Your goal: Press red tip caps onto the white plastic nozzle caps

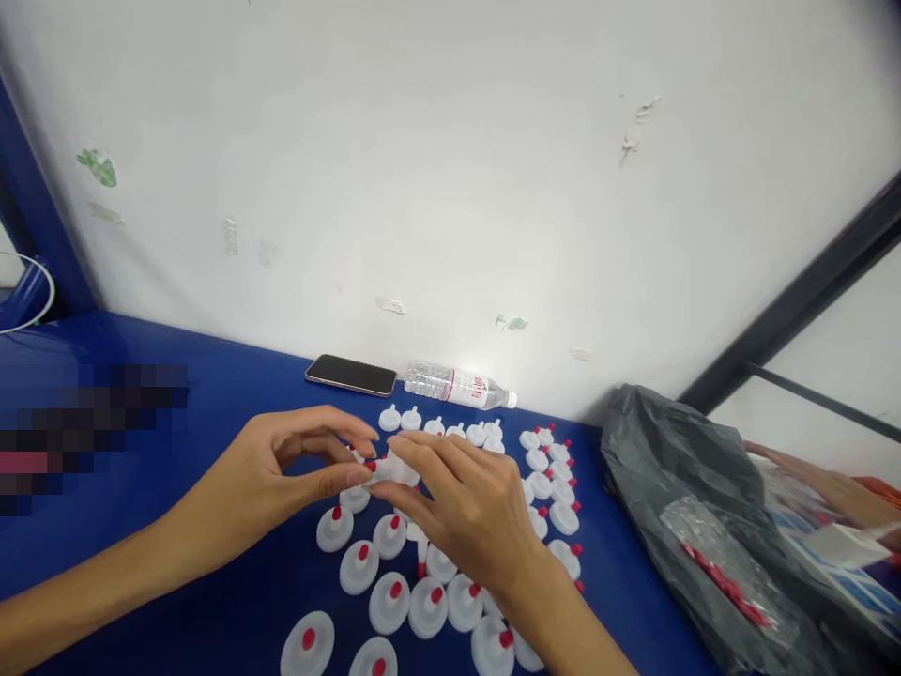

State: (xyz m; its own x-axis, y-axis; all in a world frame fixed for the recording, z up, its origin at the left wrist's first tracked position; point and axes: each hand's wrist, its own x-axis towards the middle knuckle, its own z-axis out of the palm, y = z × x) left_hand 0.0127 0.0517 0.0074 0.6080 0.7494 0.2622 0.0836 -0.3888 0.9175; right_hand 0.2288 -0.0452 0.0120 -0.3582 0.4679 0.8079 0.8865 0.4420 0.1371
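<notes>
1. A white funnel-shaped piece (400, 467) is being held between the two hands, just above the blue table (147, 366)
2. Its wide part is being gripped by the thumb and fingers of the right hand (471, 507), and its narrow end is being pointed at the left hand (282, 460)
3. At that narrow end, a red cap (371, 466) is being flanked by the left thumb and forefinger; whether it is being pinched firmly cannot be told
4. In judgement, the step is being done best when the wide part is being steadied without being squashed, and the cap is being lined up straight with the spout
5. Below, white lids with red tips (389, 603) are being spread closely, so knocks are probably being best avoided by wrists being lifted
6. At the back, untipped white lids (411, 420) are being shown near a bottle (461, 385)
</notes>
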